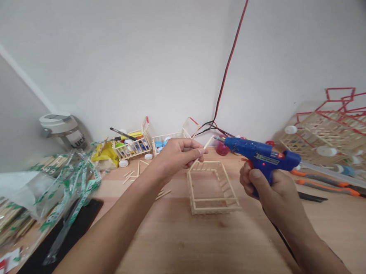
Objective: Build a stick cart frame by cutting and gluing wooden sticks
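Observation:
Between thumb and fingers, my left hand (184, 152) pinches a thin wooden stick (208, 142) that slants up to the right. My right hand (271, 187) is wrapped round the handle of a blue glue gun (248, 146). The gun's metal nozzle points left and is very close to the stick's tip; whether they touch I cannot tell. On the table below both hands lies a rectangular frame of wooden sticks (216, 208), with short slats along its sides. A red light glows on the gun's body.
Small stick-built carts (134, 147) with bottle caps stand by the wall. Several short sticks (130, 176) lie left of the frame. Pliers with orange handles (328, 186) and more stick carts (334, 123) are at right. At left are packaged sticks (11, 222) and a jar (65, 132).

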Demonstrator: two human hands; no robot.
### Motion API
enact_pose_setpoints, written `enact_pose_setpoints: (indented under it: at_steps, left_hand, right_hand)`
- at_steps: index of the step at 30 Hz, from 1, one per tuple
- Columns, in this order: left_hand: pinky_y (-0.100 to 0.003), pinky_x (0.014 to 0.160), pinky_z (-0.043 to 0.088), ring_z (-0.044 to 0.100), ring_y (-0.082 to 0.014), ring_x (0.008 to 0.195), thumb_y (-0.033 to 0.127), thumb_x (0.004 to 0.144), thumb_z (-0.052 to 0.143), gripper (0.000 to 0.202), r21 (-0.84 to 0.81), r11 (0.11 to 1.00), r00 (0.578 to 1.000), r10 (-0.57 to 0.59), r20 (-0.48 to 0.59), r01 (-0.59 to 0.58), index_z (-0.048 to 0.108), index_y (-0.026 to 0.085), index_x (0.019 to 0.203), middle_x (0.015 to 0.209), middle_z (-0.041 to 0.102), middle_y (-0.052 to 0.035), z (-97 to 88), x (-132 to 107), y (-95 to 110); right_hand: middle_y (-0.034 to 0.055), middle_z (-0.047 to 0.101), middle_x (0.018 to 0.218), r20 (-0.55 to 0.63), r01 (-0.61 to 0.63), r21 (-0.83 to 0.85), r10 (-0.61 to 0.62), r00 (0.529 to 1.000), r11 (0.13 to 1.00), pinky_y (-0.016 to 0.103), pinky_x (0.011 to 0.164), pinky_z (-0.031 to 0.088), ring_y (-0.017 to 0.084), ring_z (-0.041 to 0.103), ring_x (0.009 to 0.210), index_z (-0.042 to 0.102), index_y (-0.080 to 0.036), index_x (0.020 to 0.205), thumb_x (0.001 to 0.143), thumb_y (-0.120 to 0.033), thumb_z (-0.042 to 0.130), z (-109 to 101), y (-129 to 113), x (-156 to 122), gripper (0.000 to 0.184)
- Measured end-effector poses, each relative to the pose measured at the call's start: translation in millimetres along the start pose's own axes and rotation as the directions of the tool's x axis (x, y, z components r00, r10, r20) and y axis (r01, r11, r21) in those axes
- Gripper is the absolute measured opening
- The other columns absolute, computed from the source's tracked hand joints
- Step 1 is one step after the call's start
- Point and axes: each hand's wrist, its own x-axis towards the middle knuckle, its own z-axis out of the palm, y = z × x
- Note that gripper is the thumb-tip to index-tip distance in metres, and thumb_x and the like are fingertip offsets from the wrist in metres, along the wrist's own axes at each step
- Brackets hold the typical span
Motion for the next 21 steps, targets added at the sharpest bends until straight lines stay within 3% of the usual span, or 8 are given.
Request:
enact_pose_setpoints:
  at_steps: [21]
  left_hand:
    - [-0.02,0.047,0.025,0.037,-0.0032,0.05,0.039,0.077,0.073,0.032,0.022,1.0,0.999,0.019,0.028,-0.02,0.069,0.009,0.086,0.073,0.063,-0.0019,-1.5,0.0,-2.6]
  right_hand:
    - [-0.0024,0.044,0.061,-0.005,-0.01,0.018,0.01,1.0,1.0,0.029,0.055,0.03,0.012,0.039,0.056,0.047,-0.021,0.069,0.091,-0.056,0.057,-0.8,1.8,-0.2,0.042]
